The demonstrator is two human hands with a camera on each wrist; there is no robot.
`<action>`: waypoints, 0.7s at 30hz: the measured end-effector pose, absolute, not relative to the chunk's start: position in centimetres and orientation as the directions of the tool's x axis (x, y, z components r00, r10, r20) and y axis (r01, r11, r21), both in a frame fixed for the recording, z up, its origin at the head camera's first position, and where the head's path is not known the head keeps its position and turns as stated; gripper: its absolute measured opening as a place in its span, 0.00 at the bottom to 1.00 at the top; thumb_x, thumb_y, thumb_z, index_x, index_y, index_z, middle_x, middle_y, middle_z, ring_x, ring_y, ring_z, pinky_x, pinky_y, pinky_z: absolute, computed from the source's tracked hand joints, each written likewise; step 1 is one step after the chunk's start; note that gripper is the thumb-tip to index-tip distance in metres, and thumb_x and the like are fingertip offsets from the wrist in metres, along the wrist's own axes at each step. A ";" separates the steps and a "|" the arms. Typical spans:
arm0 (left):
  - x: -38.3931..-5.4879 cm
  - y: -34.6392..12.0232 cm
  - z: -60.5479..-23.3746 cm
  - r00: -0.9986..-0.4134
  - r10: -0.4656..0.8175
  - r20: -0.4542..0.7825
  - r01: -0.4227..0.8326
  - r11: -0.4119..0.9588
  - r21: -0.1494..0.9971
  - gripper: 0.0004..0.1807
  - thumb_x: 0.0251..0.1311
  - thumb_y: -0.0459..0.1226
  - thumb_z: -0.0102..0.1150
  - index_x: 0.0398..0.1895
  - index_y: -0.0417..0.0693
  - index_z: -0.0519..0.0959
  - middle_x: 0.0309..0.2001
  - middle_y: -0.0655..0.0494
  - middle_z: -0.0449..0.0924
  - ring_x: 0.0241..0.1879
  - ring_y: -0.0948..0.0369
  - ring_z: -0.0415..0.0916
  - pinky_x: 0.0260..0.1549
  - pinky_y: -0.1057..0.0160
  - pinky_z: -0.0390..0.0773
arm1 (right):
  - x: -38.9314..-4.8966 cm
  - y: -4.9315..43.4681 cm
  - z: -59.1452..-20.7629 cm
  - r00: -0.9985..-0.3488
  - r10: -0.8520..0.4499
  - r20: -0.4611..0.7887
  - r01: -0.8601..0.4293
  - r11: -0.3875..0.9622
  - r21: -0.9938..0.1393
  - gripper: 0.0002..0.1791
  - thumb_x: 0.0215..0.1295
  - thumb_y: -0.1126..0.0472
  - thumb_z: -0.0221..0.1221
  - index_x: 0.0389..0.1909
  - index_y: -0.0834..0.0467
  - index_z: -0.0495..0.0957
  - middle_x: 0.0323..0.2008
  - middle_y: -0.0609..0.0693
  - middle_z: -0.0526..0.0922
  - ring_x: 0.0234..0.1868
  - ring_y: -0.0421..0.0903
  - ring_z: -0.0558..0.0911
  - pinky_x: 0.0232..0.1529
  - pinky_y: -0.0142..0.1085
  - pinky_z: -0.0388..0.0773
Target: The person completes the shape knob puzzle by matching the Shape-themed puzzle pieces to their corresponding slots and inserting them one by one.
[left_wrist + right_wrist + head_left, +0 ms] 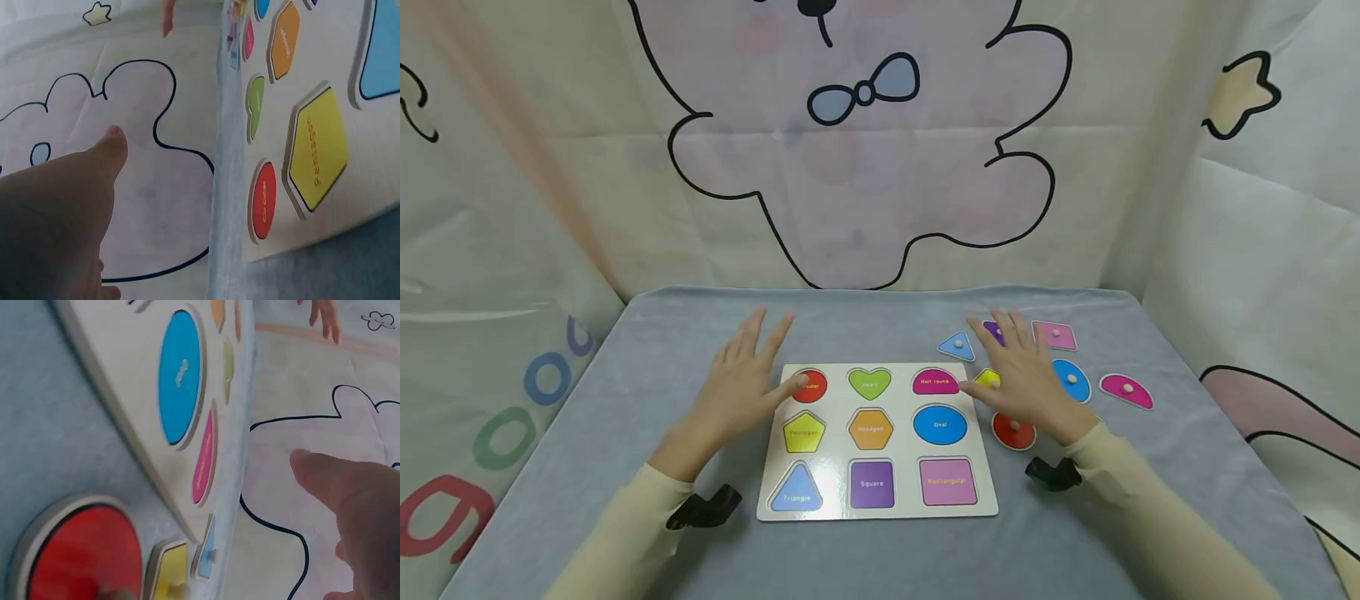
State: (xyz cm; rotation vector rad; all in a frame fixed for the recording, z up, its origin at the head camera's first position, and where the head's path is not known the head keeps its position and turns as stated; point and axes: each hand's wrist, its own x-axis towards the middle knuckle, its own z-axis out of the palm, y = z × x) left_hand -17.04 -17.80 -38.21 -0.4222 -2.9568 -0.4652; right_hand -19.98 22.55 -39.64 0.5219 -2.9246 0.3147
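A white shape puzzle board [835,495] lies on the cloth, its colored recesses labelled with shape names. My left hand [737,383] hovers over its far left corner, fingers spread, thumb near the red circle recess [814,387]. Above the far right corner, my right hand [1026,379] is spread too, holding nothing. Around and partly beneath that hand lie knobbed pieces: a red circle [1004,427], a yellow piece [987,377], a blue triangle [956,347], a blue oval [1066,377] and a partly covered purple piece [992,329]. In the left wrist view, the yellow pentagon recess [319,150] shows large.
A pink rectangle piece [1060,337] and a magenta half-round piece [1127,392] lie farther right on the blue-grey cloth [865,567]. Printed fabric [865,208] hangs behind the table and at both sides. Dark bands [703,508] sit at both wrists.
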 end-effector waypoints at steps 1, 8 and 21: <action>-17.1 -18.2 -38.4 -0.954 0.263 0.144 0.296 0.905 0.306 0.49 0.67 0.60 0.57 0.83 0.61 0.44 0.82 0.39 0.38 0.80 0.36 0.41 0.72 0.26 0.50 | -19.9 22.8 -39.7 -0.928 -0.324 0.185 -0.356 0.916 -0.184 0.55 0.55 0.38 0.68 0.80 0.47 0.52 0.79 0.63 0.51 0.79 0.68 0.46 0.73 0.75 0.35; -17.0 -20.2 -40.0 -0.953 0.304 -0.006 0.273 0.866 0.420 0.47 0.64 0.55 0.63 0.81 0.56 0.52 0.77 0.33 0.52 0.75 0.32 0.50 0.66 0.23 0.57 | -19.3 24.7 -39.9 -0.937 -0.327 0.127 -0.347 0.916 -0.202 0.52 0.55 0.44 0.71 0.78 0.51 0.58 0.77 0.64 0.56 0.78 0.68 0.51 0.73 0.75 0.43; -17.6 -21.6 -41.4 -0.915 0.371 -0.161 0.262 0.848 0.461 0.63 0.42 0.53 0.81 0.80 0.51 0.55 0.74 0.32 0.57 0.72 0.33 0.56 0.64 0.27 0.64 | -18.3 26.6 -40.9 -0.917 -0.398 0.035 -0.379 0.836 -0.398 0.46 0.60 0.46 0.70 0.76 0.54 0.63 0.75 0.64 0.60 0.75 0.67 0.58 0.64 0.72 0.66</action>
